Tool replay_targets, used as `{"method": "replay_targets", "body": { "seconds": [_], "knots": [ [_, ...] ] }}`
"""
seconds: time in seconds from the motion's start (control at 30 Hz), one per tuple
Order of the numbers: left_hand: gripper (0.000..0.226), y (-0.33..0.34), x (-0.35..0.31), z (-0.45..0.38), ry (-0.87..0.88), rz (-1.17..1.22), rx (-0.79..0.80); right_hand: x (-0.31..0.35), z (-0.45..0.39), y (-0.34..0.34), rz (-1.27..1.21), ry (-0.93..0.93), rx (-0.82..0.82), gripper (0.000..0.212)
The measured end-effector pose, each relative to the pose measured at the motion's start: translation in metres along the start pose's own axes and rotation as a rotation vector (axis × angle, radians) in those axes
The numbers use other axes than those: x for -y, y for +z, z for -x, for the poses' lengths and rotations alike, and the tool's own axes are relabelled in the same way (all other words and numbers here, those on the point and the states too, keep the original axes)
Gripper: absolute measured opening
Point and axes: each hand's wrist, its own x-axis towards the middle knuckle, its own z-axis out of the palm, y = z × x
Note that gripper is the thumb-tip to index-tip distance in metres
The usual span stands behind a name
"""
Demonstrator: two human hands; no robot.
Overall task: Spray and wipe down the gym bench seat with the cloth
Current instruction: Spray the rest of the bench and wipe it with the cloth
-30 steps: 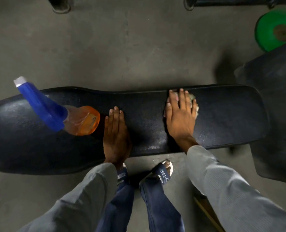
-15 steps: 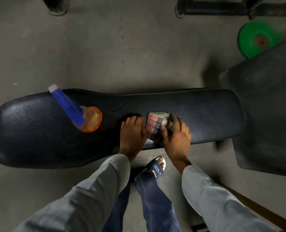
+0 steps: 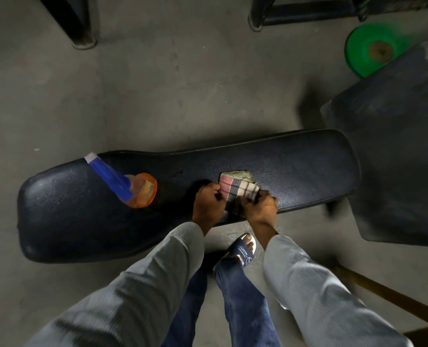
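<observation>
Grey concrete floor (image 3: 158, 83), stained, with black frame legs at the top edge and a green disc (image 3: 373, 51) at upper right. The black padded bench seat (image 3: 295, 171) runs left to right, wider at its left end. A spray bottle (image 3: 125, 182) stands on the wide end, blue head pointing up-left. The folded checked cloth (image 3: 238, 189) lies mid-seat near the front edge; the left hand (image 3: 208, 204) and right hand (image 3: 260, 209) both pinch it with curled fingers. Sandal lettering is unreadable.
</observation>
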Motion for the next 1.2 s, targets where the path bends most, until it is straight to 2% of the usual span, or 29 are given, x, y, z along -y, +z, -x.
{"method": "replay_targets", "body": {
  "seconds": [0.2, 0.4, 0.53, 0.6, 0.67, 0.77, 0.87, 0.97, 1.07, 1.13, 1.2],
  "knots": [
    [0.022, -0.01, -0.006, 0.007, -0.022, 0.032, 0.023, 0.008, 0.009, -0.002, -0.115, 0.02, 0.01, 0.059],
    [0.016, -0.03, 0.007, 0.013, -0.077, 0.045, -0.022, 0.014, 0.017, 0.004, -0.061, -0.099, 0.141, 0.049],
    [0.018, -0.043, 0.015, 0.02, -0.092, 0.065, -0.006, 0.027, 0.021, 0.007, -0.083, -0.08, 0.17, 0.05],
    [0.013, -0.047, 0.019, 0.028, -0.087, 0.089, -0.035, 0.023, 0.027, 0.008, -0.023, -0.133, 0.131, 0.05],
    [0.01, -0.052, 0.026, 0.038, -0.096, 0.107, -0.078, 0.024, 0.038, 0.009, -0.01, -0.151, 0.012, 0.045],
    [0.015, -0.063, 0.039, 0.051, -0.219, 0.133, -0.142, 0.032, 0.048, 0.016, 0.103, -0.236, -0.109, 0.034],
    [0.034, -0.077, 0.06, 0.062, -0.336, 0.144, -0.235, 0.045, 0.049, 0.022, 0.347, -0.492, -0.102, 0.049],
    [0.034, -0.094, 0.078, 0.073, -0.393, 0.225, -0.445, 0.057, 0.042, 0.029, 0.589, -0.633, 0.015, 0.066],
    [0.042, -0.11, 0.081, 0.076, -0.228, 0.312, -0.68, 0.056, 0.036, 0.036, 0.67, -0.631, 0.099, 0.088],
    [0.047, -0.122, 0.072, 0.069, -0.129, 0.336, -0.685, 0.051, 0.033, 0.041, 0.679, -0.582, 0.087, 0.096],
    [0.044, -0.132, 0.062, 0.06, -0.11, 0.359, -0.661, 0.052, 0.03, 0.044, 0.729, -0.565, 0.065, 0.098]
  ]
}}
